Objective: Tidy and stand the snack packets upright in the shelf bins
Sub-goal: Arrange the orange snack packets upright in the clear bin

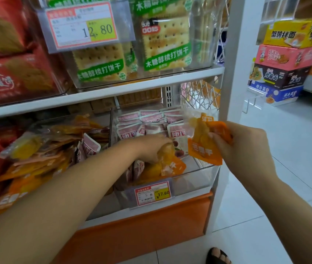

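A clear plastic bin (195,176) on the lower shelf holds several pink-and-white snack packets (151,121) standing at its back. My left hand (151,147) reaches into this bin and grips an orange dried-fruit packet (170,164) lying near the front wall. My right hand (241,147) holds a second orange packet (204,143) up at the bin's right edge, pinched between thumb and fingers. The neighbouring bin on the left is heaped with orange packets (37,164) lying flat, with a few pink ones (88,147) mixed in.
A price tag (152,194) hangs on the bin's front. Cracker packs (162,44) fill the shelf above. The shelf's white end post (233,73) stands on the right. Stacked noodle boxes (284,60) are across the tiled aisle. My sandalled foot (218,256) is below.
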